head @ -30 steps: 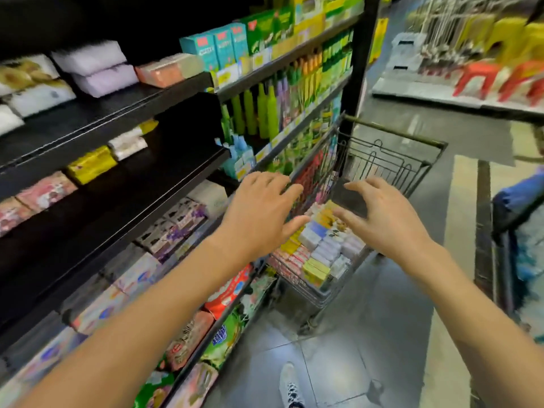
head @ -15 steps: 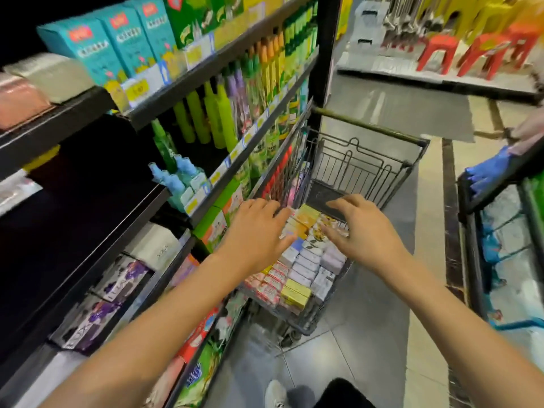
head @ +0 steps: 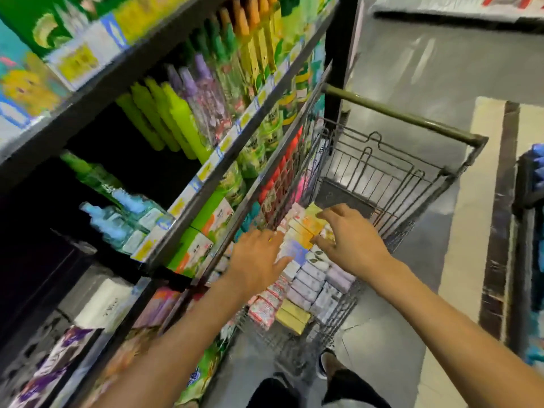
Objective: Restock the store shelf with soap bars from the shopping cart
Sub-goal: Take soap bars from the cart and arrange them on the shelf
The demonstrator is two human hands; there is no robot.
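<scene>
The wire shopping cart stands close against the black store shelf, and packaged soap bars in purple, white, pink and yellow fill its near end. Both my hands are down in the cart on a row of orange, white and purple soap bars. My left hand presses fairly straight fingers against the row's left side. On the right side, my right hand curls fingers and thumb round the row. The blur hides how firm either hold is.
Green, purple and orange bottles line the upper shelves, with boxed and wrapped goods lower down. My feet stand on grey floor just behind the cart. A dark rack with blue items borders the aisle on the right.
I leaned forward and down toward the cart. Both hands dropped from hovering above the soap bars onto them and closed in on one row from either side.
</scene>
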